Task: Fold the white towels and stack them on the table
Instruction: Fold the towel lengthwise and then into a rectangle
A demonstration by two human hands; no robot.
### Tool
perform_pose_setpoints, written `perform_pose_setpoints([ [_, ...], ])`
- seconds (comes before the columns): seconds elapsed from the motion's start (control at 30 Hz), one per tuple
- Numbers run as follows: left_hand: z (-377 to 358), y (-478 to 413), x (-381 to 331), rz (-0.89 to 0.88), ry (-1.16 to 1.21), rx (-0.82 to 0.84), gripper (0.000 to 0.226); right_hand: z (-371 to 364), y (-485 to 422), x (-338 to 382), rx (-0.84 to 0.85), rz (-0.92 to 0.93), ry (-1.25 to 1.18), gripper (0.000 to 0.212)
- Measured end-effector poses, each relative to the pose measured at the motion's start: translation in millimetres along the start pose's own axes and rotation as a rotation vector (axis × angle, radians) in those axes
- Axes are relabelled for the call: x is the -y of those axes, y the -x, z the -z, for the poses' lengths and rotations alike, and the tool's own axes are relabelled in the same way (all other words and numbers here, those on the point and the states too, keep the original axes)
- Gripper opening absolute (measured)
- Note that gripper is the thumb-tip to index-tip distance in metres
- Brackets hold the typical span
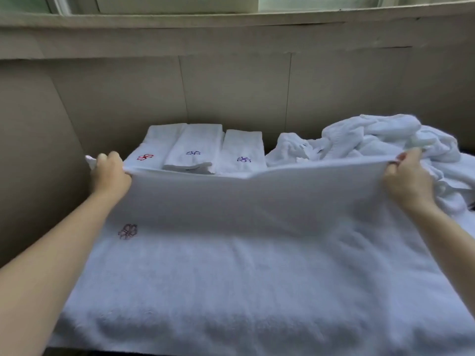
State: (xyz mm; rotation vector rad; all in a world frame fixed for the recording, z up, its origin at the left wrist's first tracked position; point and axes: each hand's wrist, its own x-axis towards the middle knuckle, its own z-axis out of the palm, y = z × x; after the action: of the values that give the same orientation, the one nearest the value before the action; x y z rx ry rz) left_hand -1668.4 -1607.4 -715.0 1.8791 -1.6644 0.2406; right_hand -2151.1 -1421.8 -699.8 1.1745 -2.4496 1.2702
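The left hand (110, 173) pinches the far left corner of a large white towel (244, 265), thumb on top and fingers curled under the cloth, with a small tip of fabric poking out past the knuckles. The right hand (406, 176) pinches the far right corner in the same way, fingers closed on the hem. Between the two hands the far edge is lifted off the surface and pulled fairly taut, sagging a little in the middle. The rest of the towel lies flat and spreads toward the person, its near edge hanging over the front. A faint embroidered flower (127, 231) shows on it near the left forearm.

Just behind the raised edge three folded towels sit side by side: the left one (154, 142) has a red flower mark, while the middle one (195, 142) and the right one (243, 145) each have a purple mark. To their right, a heap of crumpled white towels (380, 134) reaches behind the right hand and down toward the right edge of the view.

The table (472, 155) is almost wholly covered by cloth; only a dark sliver shows at the far right. Behind it stands a beige panelled wall (231, 93) with thin vertical seams. Above runs a pale, worn ledge (231, 20), and over that the lower frame of a window (308, 0).
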Motion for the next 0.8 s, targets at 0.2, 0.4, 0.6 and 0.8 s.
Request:
perform_pose_setpoints([
  [0.2, -12.0, 78.0, 33.7, 0.114, 0.130, 0.053, 0.014, -19.9, 61.2, -43.3, 0.117, -0.153, -0.009, 0.010],
  [0.4, -6.0, 124.4, 60.5, 0.141, 0.169, 0.141, 0.012, -0.2, 93.3, -34.1, 0.023, -0.285, -0.172, 0.030],
  [0.6, -0.5, 133.9, 95.2, 0.202, 0.217, 0.204, 0.029, 7.3, 117.1, -46.7, 0.383, -0.383, 0.204, 0.021],
  [0.8, 6.9, 130.5, 78.1, 0.425, 0.456, 0.162, 0.025, -34.8, 164.4, -6.7, 0.223, 0.202, 0.504, 0.047],
])
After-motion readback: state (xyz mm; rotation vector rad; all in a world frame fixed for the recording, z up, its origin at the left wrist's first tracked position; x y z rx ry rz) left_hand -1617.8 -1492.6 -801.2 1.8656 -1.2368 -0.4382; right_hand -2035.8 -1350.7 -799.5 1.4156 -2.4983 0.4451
